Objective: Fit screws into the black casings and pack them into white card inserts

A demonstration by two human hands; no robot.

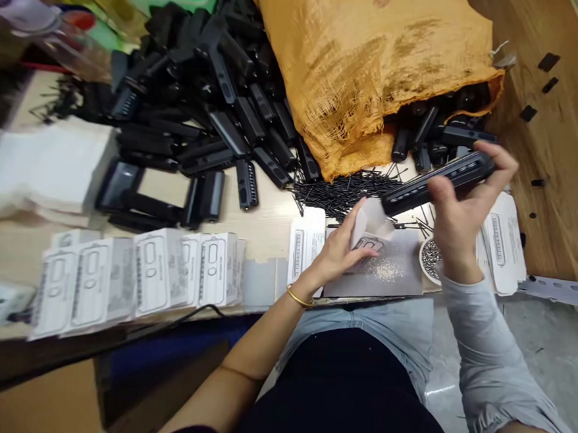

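Note:
My right hand [459, 225] grips a long black plastic case [434, 184] with a row of slots along its side. The case slants down to the left, its lower end close to the open flaps of a small white printed box [372, 219]. That box is held by my left hand [333, 254], fingers around it and thumb toward me. Beneath lies a grey sheet [398, 277] with pale crumbs scattered on it. A round tub of small metal screws [430, 258] stands by my right wrist. Flat printed cartons [305, 244] lie near my left hand.
Several filled-out white boxes [156, 270] stand in a row along the table's front edge. Behind them spreads a heap of black cases [218, 93]. An orange woven sack [378, 71] spills more cases, beside a pile of thin black rods [340, 192]. A wooden board [564, 163] borders the right.

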